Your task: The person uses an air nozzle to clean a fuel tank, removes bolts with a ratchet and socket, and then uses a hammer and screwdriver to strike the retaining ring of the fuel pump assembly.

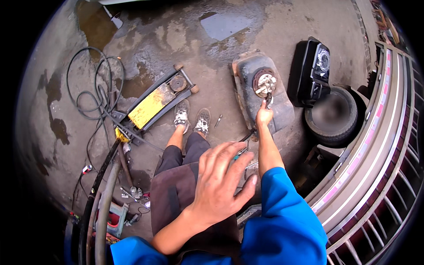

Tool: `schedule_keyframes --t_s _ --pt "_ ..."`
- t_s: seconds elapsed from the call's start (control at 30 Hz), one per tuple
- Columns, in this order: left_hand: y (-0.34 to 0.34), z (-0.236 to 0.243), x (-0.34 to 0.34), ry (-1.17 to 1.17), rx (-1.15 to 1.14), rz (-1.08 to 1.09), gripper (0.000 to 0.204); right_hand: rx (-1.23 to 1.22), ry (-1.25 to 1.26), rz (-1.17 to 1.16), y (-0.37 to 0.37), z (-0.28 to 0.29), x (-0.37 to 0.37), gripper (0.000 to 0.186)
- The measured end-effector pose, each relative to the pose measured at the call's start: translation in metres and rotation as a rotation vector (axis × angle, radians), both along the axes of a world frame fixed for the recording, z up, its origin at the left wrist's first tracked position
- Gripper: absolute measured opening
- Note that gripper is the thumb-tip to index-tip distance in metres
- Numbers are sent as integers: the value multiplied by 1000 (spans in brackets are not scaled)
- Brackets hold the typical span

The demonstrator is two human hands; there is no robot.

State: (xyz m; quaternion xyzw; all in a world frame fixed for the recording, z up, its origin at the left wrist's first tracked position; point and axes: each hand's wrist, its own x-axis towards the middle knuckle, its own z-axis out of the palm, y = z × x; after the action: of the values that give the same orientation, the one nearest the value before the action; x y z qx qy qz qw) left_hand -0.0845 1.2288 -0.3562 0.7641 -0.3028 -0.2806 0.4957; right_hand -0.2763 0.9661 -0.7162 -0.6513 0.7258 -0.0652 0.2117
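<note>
My right hand (264, 115) is closed around the end of a dark slim tool (269, 100), whose exact kind I cannot make out. The tool's far end meets the white top of a round pump unit (265, 82). That unit sits in the upper face of a dirty grey-black fuel tank (282, 106) on the ground. My left hand (221, 181) hovers in front of my body with its fingers apart and nothing in it. Beneath it, partly hidden, a black hose (248, 135) and some thin tools lie near the tank.
A yellow floor jack (152, 106) stands left of my shoes, with a coiled hose (80, 102) beyond it. Right of the tank are a black plastic case (302, 75) and a tire (352, 119). Metal rails (375, 163) curve along the right. Small tools (134, 192) lie lower left.
</note>
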Motion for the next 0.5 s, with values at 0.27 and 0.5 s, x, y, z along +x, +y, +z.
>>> schedule_keyframes --t_s 0.27,0.5 --pt "28 53 30 -100 70 92 60 211 -8 -57 30 58 59 77" --pt "6 47 6 -178 -122 146 44 60 161 -18 19 26 -18 72"
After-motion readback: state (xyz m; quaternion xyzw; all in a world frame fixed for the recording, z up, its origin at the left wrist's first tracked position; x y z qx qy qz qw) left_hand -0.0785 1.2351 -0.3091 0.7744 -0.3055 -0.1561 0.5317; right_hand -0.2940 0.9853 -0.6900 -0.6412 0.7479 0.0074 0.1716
